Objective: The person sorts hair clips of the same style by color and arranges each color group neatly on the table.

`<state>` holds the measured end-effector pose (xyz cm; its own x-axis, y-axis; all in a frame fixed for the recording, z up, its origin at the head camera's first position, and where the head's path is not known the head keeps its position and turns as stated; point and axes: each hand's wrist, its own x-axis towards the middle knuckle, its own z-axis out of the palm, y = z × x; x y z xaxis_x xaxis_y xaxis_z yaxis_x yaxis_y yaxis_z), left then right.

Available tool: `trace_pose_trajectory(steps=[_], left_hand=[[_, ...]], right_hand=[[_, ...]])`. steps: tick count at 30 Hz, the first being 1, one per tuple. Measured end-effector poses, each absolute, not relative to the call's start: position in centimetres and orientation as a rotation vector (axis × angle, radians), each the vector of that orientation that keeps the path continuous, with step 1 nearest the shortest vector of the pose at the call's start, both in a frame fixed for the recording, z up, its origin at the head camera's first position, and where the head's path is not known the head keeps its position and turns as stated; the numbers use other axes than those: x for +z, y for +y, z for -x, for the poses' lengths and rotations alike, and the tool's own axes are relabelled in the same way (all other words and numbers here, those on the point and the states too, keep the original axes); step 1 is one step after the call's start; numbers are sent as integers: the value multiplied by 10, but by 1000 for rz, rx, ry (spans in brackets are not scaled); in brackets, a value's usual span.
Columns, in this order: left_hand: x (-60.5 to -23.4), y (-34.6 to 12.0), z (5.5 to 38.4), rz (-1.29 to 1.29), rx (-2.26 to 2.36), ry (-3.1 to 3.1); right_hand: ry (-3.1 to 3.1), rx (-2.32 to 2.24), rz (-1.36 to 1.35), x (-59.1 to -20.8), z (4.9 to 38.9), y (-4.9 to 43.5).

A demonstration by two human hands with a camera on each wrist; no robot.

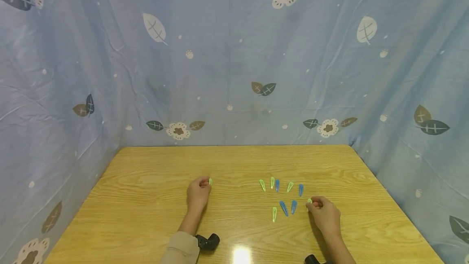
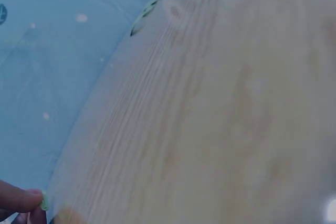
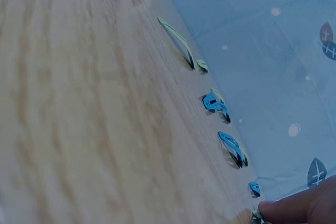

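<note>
My left hand [image 1: 198, 194] is over the left middle of the table, pinching a small light-green hair clip [image 1: 210, 181] between thumb and fingers. In the left wrist view this hair clip [image 2: 44, 201] shows at the fingertips, low in the corner. Farther right, my right hand [image 1: 325, 214] pinches another light-green hair clip [image 1: 309, 203], partly hidden by the fingers. Just left of that hand lie blue hair clips [image 1: 294, 207] and green hair clips [image 1: 274, 214], spread apart on the wood. The right wrist view shows blue hair clips [image 3: 231, 148] in a line leading toward the fingertips.
The wooden table [image 1: 146, 207] carries the loose clips on its right half. Behind it and along both sides hangs a blue curtain [image 1: 220, 60] with leaf and flower prints. Black wrist devices [image 1: 208, 242] sit at both wrists. A bright light reflection lies near the front.
</note>
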<state>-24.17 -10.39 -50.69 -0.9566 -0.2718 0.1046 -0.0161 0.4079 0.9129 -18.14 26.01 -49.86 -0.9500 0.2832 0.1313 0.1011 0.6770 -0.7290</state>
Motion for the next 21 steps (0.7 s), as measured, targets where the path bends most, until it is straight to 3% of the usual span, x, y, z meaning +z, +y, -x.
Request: trace_pose_trajectory(steps=[21], left_hand=[[-495, -102, 250, -277, -1330, -2573]], right_hand=[[-2649, 1108, 315, -503, 183, 261]])
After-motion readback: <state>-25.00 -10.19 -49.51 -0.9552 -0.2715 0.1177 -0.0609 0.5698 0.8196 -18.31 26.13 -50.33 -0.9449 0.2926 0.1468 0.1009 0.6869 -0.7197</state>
